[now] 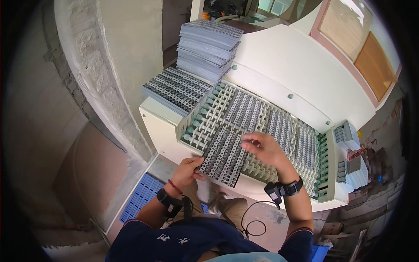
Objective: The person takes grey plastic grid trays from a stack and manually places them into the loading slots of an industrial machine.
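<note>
My left hand (190, 169) is closed on the near left edge of a thin panel (223, 159), with the thumb on top. The panel resembles a circuit board sheet, with rows of dark and pale round shapes. It is tilted over the near edge of the roller conveyor (201, 130). My right hand (265, 149) hovers by the panel's right edge, fingers bent and thumb apart, nothing visible between them. Similar panels lie flat on the rollers, one behind (243, 109) and others to the right (279, 129).
A tall stack of panels (205, 52) stands at the far left, with a lower stack (179, 89) in front. The white machine cover (279, 61) rises behind the rollers. More stacked sheets (355, 172) sit at the right end. A blue plastic grate (146, 194) lies on the floor.
</note>
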A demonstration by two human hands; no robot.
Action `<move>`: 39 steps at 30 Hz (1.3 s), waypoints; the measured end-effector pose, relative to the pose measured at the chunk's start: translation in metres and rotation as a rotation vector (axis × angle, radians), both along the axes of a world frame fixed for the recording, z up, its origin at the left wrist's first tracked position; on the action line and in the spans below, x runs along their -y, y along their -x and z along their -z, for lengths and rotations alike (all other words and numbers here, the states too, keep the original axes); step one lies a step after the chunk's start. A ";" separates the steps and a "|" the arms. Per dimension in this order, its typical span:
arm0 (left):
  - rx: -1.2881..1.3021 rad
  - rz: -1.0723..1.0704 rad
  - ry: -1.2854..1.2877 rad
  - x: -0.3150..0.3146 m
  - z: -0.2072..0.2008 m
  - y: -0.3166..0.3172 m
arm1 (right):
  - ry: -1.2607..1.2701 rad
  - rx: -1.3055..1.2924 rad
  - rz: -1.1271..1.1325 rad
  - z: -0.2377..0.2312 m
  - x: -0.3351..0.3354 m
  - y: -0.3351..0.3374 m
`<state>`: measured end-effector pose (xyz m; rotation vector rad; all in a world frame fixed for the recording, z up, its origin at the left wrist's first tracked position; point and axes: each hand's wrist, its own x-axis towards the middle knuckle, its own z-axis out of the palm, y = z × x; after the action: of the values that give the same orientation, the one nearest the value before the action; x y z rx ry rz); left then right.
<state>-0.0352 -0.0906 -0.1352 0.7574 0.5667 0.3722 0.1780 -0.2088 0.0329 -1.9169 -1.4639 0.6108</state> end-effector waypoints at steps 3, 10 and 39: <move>0.016 -0.026 -0.020 0.002 -0.004 -0.001 | 0.009 0.007 -0.066 0.007 -0.059 -0.008; -0.010 -0.051 -0.132 -0.001 0.003 -0.009 | 0.000 0.387 -0.105 -0.004 -0.160 0.000; -0.183 -0.255 -0.629 0.004 -0.008 0.025 | 0.138 -0.799 0.246 0.013 -0.139 0.026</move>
<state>-0.0601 -0.0943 -0.1271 1.3381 0.7314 0.7404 0.1524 -0.0699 0.0201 -1.6124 -0.6837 1.2009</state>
